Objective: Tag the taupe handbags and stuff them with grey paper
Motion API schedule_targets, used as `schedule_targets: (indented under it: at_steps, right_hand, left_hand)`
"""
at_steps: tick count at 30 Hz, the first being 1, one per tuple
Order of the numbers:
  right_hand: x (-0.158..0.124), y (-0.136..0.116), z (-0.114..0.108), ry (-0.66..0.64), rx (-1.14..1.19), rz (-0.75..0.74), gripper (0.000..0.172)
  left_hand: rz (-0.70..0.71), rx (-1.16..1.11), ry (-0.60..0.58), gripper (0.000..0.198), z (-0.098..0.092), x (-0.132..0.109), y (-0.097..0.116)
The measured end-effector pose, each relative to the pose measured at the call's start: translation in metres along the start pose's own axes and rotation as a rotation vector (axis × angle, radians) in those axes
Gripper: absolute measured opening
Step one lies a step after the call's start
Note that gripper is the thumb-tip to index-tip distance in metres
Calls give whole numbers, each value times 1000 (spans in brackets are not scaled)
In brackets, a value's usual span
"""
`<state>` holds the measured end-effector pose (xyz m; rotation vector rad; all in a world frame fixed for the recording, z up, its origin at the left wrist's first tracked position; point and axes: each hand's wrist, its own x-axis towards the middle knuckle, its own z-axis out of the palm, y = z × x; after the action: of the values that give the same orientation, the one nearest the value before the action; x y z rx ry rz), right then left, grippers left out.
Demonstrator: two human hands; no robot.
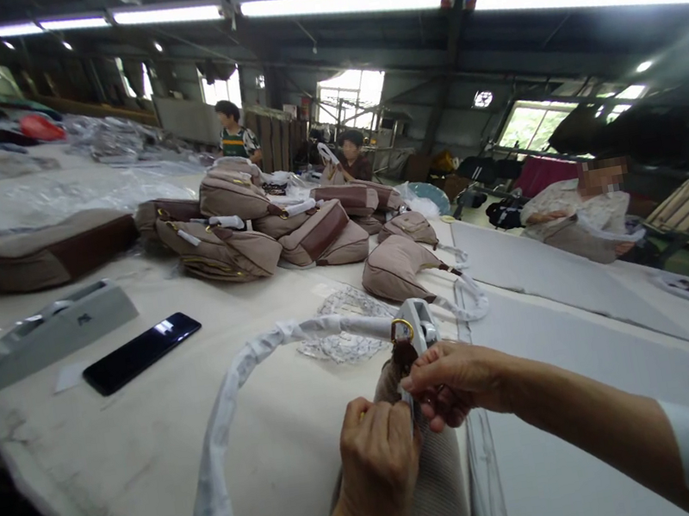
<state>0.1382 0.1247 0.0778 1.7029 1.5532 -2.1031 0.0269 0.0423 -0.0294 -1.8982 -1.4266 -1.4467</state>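
Note:
A taupe handbag (437, 487) lies in front of me on the white table (122, 468). Its strap (249, 360), wrapped in white paper, arches up and left from a gold ring (401, 329) at the bag's top. My left hand (377, 462) is closed on the bag's upper edge just below the ring. My right hand (452, 380) pinches the fitting next to the ring, fingers pressed together. Both hands touch each other over the bag.
A black phone (141, 353) and a grey tape dispenser (43, 334) lie to the left. Several more taupe bags (274, 225) are piled at the table's middle, one (398, 268) nearer. Patterned plastic wrap (343, 328) lies behind the strap. Three other people work further back.

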Motion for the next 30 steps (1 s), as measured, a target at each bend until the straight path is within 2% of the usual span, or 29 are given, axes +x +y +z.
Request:
schedule_targets:
  at_steps: [7,14,19,30]
  right_hand:
    - [2,2,6,109,-52,86,14]
    - [2,5,6,129,-57,82,15]
    - [-4,-4,7,88,-9,-3,17]
    - [-1,-5,13,125,-102,76,18]
  left_hand:
    - [0,4,-10,17,-3,2,1]
    - [-5,-5,-6,14,0,1,-1]
    - [-11,-4,5,15,4,-2,-1]
    - [-28,-16,-36,19,4,-7,-1]
